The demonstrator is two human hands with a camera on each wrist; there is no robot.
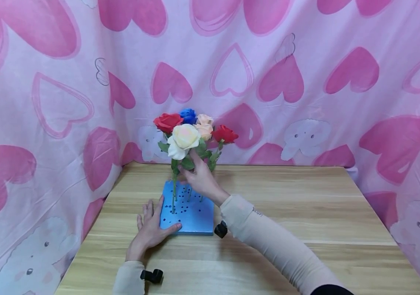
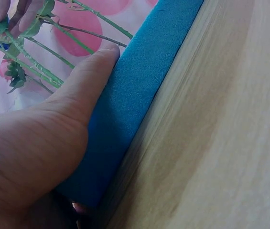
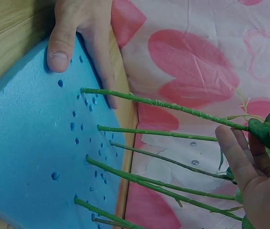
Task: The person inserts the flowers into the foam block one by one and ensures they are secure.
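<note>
A white rose (image 1: 184, 141) stands upright with its green stem (image 3: 173, 106) in a hole of a blue foam block (image 1: 196, 221). My right hand (image 1: 204, 180) pinches that stem among the leaves just below the bloom; the leaves partly hide the fingertips. My left hand (image 1: 152, 229) rests against the block's left side. Its thumb (image 2: 94, 71) lies on the block's top near the front edge, and the other fingers stretch along the side. Behind the white rose stand a red rose (image 1: 168, 122), a blue rose (image 1: 188, 116), peach roses (image 1: 204, 131) and another red rose (image 1: 225, 134).
Several unfilled holes dot the block's top. The block sits on a wood-grain table (image 1: 287, 213). A pink heart-patterned cloth (image 1: 269, 123) hangs behind the table and along both sides. Black wrist cameras (image 1: 152, 276) are strapped to both sleeves.
</note>
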